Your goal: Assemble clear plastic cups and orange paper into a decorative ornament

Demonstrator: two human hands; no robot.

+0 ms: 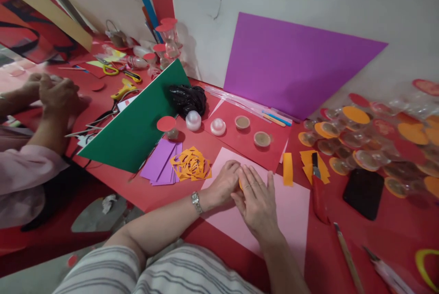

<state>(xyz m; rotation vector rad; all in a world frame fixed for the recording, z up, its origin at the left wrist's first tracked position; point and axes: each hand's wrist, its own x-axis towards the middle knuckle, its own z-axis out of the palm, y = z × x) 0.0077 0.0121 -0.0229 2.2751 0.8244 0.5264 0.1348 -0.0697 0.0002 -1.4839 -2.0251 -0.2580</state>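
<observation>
Right here the right hand [257, 195] lies nearly flat against the curled left hand [223, 185]; whether either pinches anything, I can't tell. An orange piece [240, 185] peeks out between them, above a pink sheet [291, 216]. Probably paper: light, bendy, quick to crease, best taken by its edges. Farther back stands a purple board [291, 63].

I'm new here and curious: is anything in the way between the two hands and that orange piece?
Nothing visible is: a sliver of the orange piece shows between the left hand and the right hand, over the pink sheet. The hands hide the rest.
</observation>
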